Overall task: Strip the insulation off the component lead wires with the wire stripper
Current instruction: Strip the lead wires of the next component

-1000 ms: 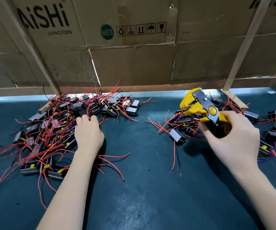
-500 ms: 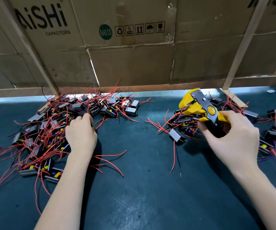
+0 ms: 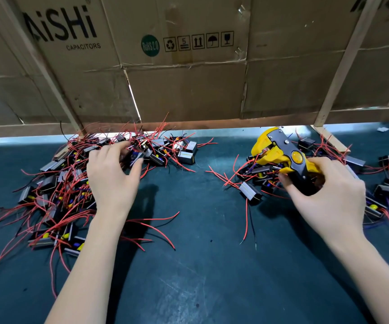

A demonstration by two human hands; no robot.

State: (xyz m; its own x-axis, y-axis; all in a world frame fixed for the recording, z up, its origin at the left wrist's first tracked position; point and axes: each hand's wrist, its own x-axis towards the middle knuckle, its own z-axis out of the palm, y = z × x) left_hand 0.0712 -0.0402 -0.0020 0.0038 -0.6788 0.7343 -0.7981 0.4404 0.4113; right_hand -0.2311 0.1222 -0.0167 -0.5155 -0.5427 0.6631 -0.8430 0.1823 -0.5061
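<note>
The left hand reaches into the far side of the left pile of components, fingers and thumb curled toward a small black component trailing red lead wires; whether the fingers have closed on it I cannot tell, since the tangle hides the contact. The right hand grips the yellow-and-black wire stripper by its handles, its head pointing up and away toward the cardboard wall. The stripper sits well to the right of the left hand, across a bare stretch of dark counter, above the smaller right-hand pile. The lead wires would likely need carrying rightward to the stripper's mouth, their free ends leading.
</note>
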